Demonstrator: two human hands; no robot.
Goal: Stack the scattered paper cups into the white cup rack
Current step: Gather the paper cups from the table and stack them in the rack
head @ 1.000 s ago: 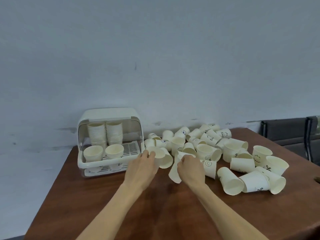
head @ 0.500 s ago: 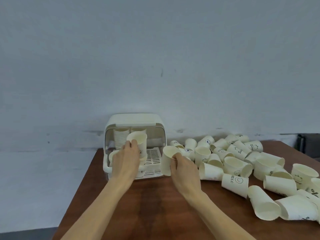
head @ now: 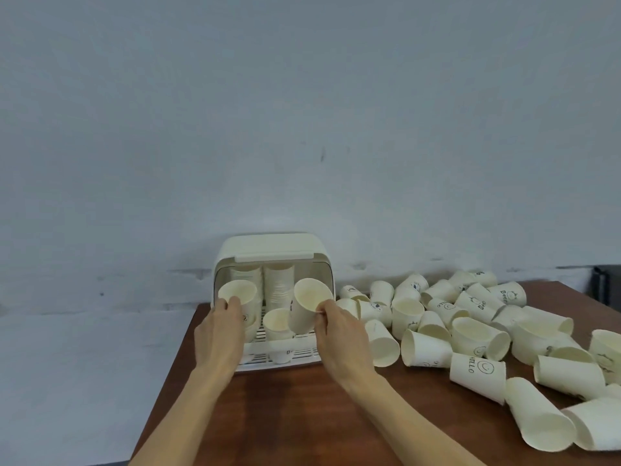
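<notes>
White plastic cup rack with domed lid (head: 271, 247) standing at the back left of the brown wooden table (head: 302, 415), close against the pale grey wall (head: 302, 112), front open toward the camera. Inside, at the rear, two tall stacks of nested cream paper cups (head: 279, 284) side by side; in front of them on the slatted tray, an upright cream paper cup (head: 276, 324) with its mouth up. Held at the left of the rack opening, a cream paper cup tipped mouth toward the camera (head: 238, 294), gripped from below and behind by the left hand (head: 220, 334), fingers curled round its wall. Held at the right of the opening, a second cream paper cup tilted mouth up and leftward (head: 307, 306), pinched at its rim by the thumb and fingers of the right hand (head: 339, 334), directly above and touching or nearly touching the upright cup; contact not clear. Both bare forearms reaching in from the bottom edge. To the right of the rack, spread across the table, a loose heap of scattered cream paper cups (head: 477, 327), most lying on their sides, some printed with small dark drawings, one nearer the front marked HELLO with a smiley face (head: 477, 367). At the far right edge, behind the table, a dark object (head: 606, 285), too cropped to identify.
</notes>
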